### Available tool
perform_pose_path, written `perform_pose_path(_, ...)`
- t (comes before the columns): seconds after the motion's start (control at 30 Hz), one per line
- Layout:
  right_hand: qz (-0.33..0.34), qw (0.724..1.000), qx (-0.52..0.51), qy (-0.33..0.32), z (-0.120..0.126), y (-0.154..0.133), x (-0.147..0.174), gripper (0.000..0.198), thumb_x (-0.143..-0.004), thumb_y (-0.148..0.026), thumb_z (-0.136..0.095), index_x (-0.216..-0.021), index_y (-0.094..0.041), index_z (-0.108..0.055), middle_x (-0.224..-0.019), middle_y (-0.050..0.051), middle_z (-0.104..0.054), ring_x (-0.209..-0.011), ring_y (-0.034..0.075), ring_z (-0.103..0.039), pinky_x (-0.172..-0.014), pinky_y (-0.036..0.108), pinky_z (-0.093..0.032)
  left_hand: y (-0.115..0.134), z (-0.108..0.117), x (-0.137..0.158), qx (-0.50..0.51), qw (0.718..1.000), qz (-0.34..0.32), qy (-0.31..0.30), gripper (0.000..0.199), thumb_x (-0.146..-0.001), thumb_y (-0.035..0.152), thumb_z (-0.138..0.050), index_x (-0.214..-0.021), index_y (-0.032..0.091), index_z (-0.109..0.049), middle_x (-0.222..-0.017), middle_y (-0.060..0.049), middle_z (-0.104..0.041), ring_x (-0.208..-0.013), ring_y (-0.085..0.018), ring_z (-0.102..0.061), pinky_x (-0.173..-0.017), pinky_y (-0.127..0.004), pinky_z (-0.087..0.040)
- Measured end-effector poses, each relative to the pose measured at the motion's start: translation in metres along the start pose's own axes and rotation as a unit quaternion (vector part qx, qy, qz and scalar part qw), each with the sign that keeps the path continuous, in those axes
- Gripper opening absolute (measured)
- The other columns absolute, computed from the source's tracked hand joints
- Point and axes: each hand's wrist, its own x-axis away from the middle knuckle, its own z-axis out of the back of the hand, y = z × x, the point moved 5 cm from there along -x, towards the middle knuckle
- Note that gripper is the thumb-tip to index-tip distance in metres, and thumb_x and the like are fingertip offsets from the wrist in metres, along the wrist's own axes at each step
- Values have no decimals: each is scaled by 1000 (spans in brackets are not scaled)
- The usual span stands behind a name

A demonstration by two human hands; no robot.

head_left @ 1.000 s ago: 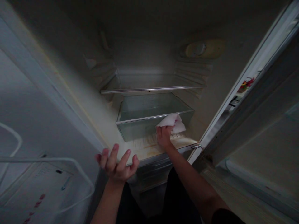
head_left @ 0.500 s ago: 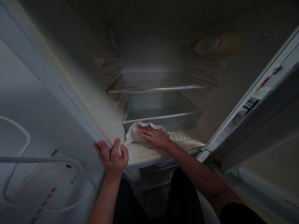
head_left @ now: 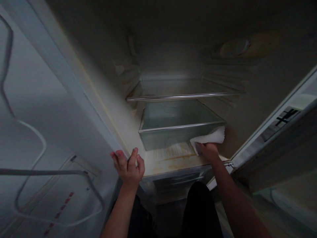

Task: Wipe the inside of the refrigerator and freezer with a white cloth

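Note:
My right hand (head_left: 209,152) holds a white cloth (head_left: 210,136) at the right end of the refrigerator floor (head_left: 168,167), in front of the drawer's right corner. Its fingers are partly hidden by the cloth. Brownish-yellow stains mark the floor of the compartment. The clear drawer (head_left: 168,138) sits just behind, below a glass shelf (head_left: 183,97) with a shiny front strip. My left hand (head_left: 130,168) rests against the left front edge of the refrigerator, fingers apart, with nothing in it.
On the right the refrigerator door (head_left: 284,158) stands open, hinged near the lower corner. A pale cable (head_left: 44,172) loops in front of the white panel (head_left: 49,115) at left. A lower compartment (head_left: 178,185) lies beneath, above my knees. A lamp cover (head_left: 235,48) is on the right inner wall.
My right hand has swept the cloth from the left and middle of the compartment floor to its right end. My left hand stays at the left edge. The view has shifted slightly.

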Motion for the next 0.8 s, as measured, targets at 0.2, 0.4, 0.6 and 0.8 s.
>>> perform_pose_path(0.2,98,994,3,-52,-30,-108,54,46,-103,-42,-43,-127,-17,-73,-138,21,-62,-143,44,-40,-114,73,-19,-7,-5,12,0,999,31,-23,62,-83,9,-66,-143,20,-53,-171,-15,-9,-156,-41,-10,-124,-66,-21)
perform_pose_path(0.4,330,924,-102,-164,-48,-221,131,57,-103,-54,-39,-121,-14,-74,-158,20,-40,-151,43,-26,-120,62,-23,-19,-10,24,16,991,111,-67,48,-84,18,-68,-132,16,-61,-169,-21,-14,-156,-42,-3,-124,-68,-17)
perform_pose_path(0.6,359,917,-96,-141,-41,-209,133,43,-103,-44,-46,-126,-17,-69,-155,15,-47,-149,37,-33,-122,56,-24,-16,-7,20,-5,994,85,-75,54,-83,17,-68,-136,16,-59,-170,-18,-10,-156,-42,-5,-123,-70,-19)
perform_pose_path(0.8,217,976,-8,2,-8,-64,98,39,-102,-46,-49,-117,-16,-70,-153,16,-48,-144,38,-38,-117,57,-29,-13,-6,17,-23,997,46,-58,66,-82,9,-66,-145,21,-52,-172,-10,0,-157,-40,-4,-123,-72,-18)
